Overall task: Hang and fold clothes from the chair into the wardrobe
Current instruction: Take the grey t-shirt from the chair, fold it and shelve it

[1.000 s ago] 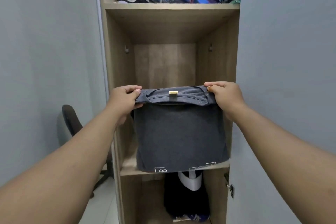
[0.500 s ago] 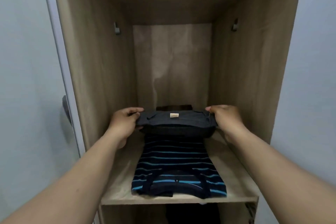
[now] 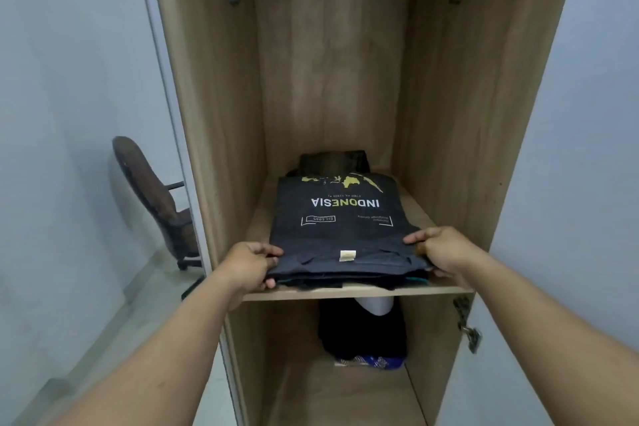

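Observation:
A folded dark grey T-shirt (image 3: pixel 342 228) with an "INDONESIA" print lies flat on the wooden wardrobe shelf (image 3: pixel 349 291), on top of another folded garment whose edge peeks out beneath. My left hand (image 3: pixel 249 264) pinches its near left corner. My right hand (image 3: pixel 439 249) pinches the near right corner. Another dark folded garment (image 3: pixel 332 162) sits behind it at the back of the shelf.
The wardrobe (image 3: pixel 214 114) has wooden side walls close on both sides. Dark clothes (image 3: pixel 363 328) lie in the compartment below. A brown office chair (image 3: pixel 155 197) stands to the left by the grey wall. A door hinge (image 3: pixel 466 325) sticks out at lower right.
The grey T-shirt, first held up hanging, was lowered and laid flat over the striped garment on the shelf. Both hands drew back to the front edge, still holding its corners.

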